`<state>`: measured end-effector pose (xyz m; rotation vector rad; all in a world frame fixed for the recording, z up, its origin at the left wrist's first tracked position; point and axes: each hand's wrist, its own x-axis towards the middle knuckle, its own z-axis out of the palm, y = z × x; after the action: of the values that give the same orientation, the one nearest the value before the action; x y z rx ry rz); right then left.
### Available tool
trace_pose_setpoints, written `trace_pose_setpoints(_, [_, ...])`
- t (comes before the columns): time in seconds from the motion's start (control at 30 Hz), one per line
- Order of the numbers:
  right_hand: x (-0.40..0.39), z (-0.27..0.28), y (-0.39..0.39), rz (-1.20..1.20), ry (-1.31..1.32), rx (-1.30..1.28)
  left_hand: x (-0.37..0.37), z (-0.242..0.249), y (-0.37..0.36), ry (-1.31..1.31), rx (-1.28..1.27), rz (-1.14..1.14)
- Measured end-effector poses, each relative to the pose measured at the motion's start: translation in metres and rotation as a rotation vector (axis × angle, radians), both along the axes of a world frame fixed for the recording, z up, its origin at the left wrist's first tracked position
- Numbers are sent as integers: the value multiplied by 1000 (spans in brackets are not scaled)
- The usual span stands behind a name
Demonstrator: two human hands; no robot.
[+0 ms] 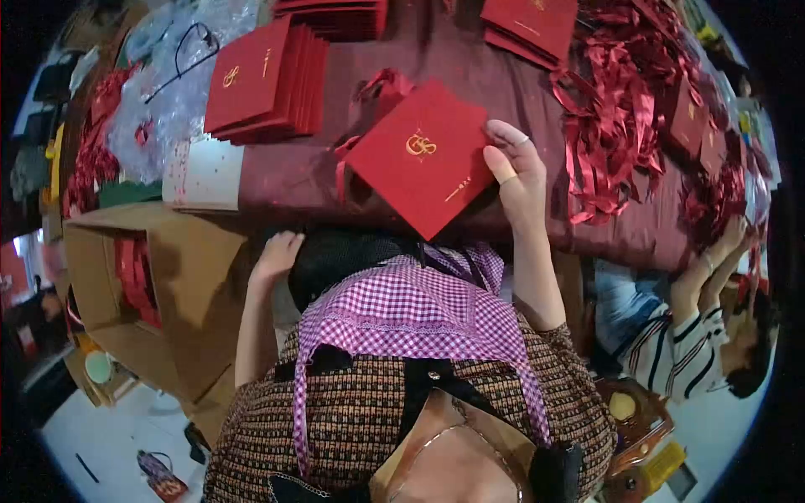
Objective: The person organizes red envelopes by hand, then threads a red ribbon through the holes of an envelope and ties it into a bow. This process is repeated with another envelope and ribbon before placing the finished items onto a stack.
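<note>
My right hand (518, 172) pinches the right corner of a flat red gift bag (423, 159), its thumb on the front face. Gold print shows on that face, a round emblem and a small line of characters. The bag is turned like a diamond above the table's near edge. Red ribbon (387, 86) shows behind its upper left side. Lower down, my left hand (278, 254) rests beside my lap at the edge of something black, holding nothing that I can see. Its fingers lie loosely, partly bent.
Stacks of similar red pieces (251, 84) stand on the dark red cloth (360, 63). Loose ribbons (612, 117) cover the right side. An open cardboard box (184, 285) with red pieces stands at left, below plastic wrap (168, 75). Another person's hands (723, 243) are at far right.
</note>
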<state>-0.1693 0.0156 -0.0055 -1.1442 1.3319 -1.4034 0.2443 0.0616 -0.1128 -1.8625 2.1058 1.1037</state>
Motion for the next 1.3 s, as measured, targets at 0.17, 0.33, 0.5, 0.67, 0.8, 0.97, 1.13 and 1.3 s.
trace_pose_setpoints(0.17, [3, -5, 0, -44, 90, -45, -30, 127, -5, 231, -31, -84])
trace_pose_setpoints(0.33, [9, -2, -5, -104, 361, -131, -79, 178, -35, 719, -227, 55])
trace_pose_setpoints(0.5, [5, 7, -7, -199, 735, -430, -150, 165, -74, 491, -662, 21])
trace_pose_setpoints(0.67, [-38, 25, 19, -393, 803, -368, -167, 144, -94, 251, -787, -150])
trace_pose_setpoints(0.8, [-78, 25, 35, -508, 866, -118, -173, 144, -96, 238, -724, -127])
trace_pose_setpoints(0.97, [-85, 8, 34, -476, 1288, -56, -173, 142, -99, 315, -725, -36])
trace_pose_setpoints(1.13, [-74, 13, 18, -455, 1161, -229, -168, 137, -102, 498, -649, 115])
trace_pose_setpoints(1.3, [-45, 41, 6, -345, 951, -528, -166, 144, -101, 579, -430, 264])
